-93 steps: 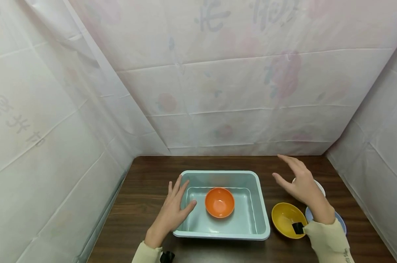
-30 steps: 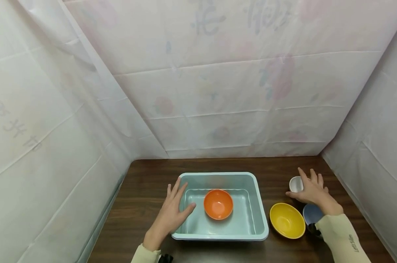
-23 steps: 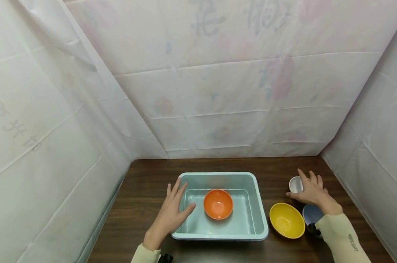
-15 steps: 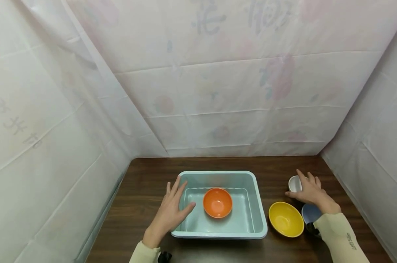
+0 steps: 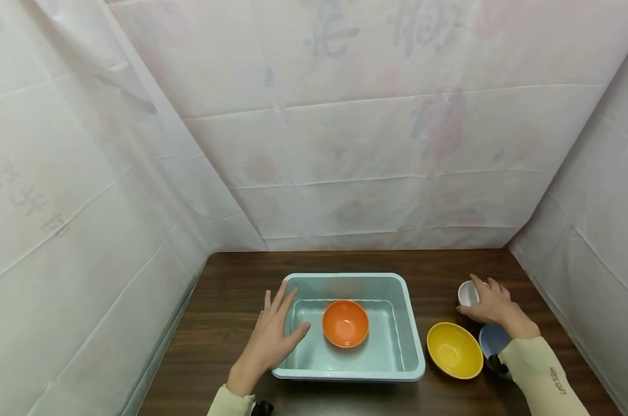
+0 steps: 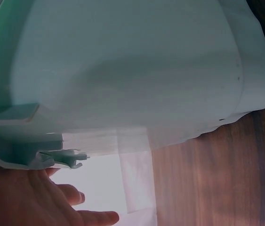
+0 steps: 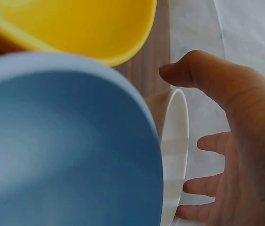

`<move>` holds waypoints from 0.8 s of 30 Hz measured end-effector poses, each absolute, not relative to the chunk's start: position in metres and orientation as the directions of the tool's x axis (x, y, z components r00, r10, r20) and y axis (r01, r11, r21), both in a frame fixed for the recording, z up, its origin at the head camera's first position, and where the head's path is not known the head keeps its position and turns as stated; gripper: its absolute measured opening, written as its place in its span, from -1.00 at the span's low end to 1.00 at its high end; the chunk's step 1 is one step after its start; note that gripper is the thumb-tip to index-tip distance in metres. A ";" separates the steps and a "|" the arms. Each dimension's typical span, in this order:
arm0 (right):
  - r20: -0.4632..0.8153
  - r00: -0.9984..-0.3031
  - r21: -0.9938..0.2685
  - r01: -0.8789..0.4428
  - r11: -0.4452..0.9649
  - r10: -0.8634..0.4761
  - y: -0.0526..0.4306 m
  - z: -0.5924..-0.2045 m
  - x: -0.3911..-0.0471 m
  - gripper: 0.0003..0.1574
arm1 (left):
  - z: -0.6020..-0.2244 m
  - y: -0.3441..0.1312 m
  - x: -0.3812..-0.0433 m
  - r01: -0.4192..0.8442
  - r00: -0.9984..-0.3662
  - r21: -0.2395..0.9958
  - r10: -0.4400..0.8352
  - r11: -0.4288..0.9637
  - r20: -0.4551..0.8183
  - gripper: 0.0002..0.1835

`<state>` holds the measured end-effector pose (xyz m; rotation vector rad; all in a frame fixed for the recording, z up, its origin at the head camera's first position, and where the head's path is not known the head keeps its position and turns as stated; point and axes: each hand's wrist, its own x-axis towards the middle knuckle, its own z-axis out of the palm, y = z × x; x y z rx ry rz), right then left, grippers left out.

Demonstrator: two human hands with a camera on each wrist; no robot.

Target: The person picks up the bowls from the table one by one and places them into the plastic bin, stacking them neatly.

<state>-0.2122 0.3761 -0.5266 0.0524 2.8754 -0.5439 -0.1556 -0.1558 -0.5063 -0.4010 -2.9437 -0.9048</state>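
Observation:
My right hand [image 5: 495, 306] is over a small white bowl [image 5: 467, 293] on the right of the table. In the right wrist view its thumb stands just off the bowl's rim, and the fingers reach toward the opposite side; whether they touch it I cannot tell. My left hand [image 5: 269, 341] lies with fingers spread along the left rim of a pale blue-green plastic basin [image 5: 388, 346]. An orange bowl [image 5: 345, 324] sits upright inside that basin. Beside the basin stands a yellow bowl [image 5: 454, 351]. A blue bowl [image 5: 493, 340] is partly hidden under my right wrist.
The dark wooden table [image 5: 236, 300] ends at a white printed sheet [image 5: 339, 202] hung behind it. More sheeting [image 5: 605, 231] rises close to the right side. In the right wrist view the blue bowl [image 7: 66, 150] fills the near left.
Over three seconds my right hand has moved right and lowered from above the table onto the white bowl. Its fingers have since dropped slightly lower. The left hand stays by the basin.

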 end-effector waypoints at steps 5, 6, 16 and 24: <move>-0.216 -0.976 -0.333 0.064 0.941 -0.010 0.377 -0.528 -0.212 0.33 | -0.507 -0.156 -0.155 0.254 -0.966 0.541 0.234 0.802 0.107 -0.10; -0.220 -0.976 -0.329 0.064 0.942 -0.011 0.377 -0.528 -0.212 0.32 | -0.507 -0.156 -0.155 0.255 -0.966 0.540 0.235 0.802 0.107 -0.10; -0.228 -0.974 -0.325 0.064 0.944 -0.013 0.378 -0.527 -0.216 0.28 | -0.506 -0.155 -0.155 0.263 -0.964 0.528 0.243 0.807 0.110 -0.13; -0.242 -0.970 -0.330 0.070 0.942 -0.012 0.377 -0.523 -0.218 0.26 | -0.506 -0.154 -0.155 0.262 -0.964 0.530 0.240 0.806 0.113 -0.12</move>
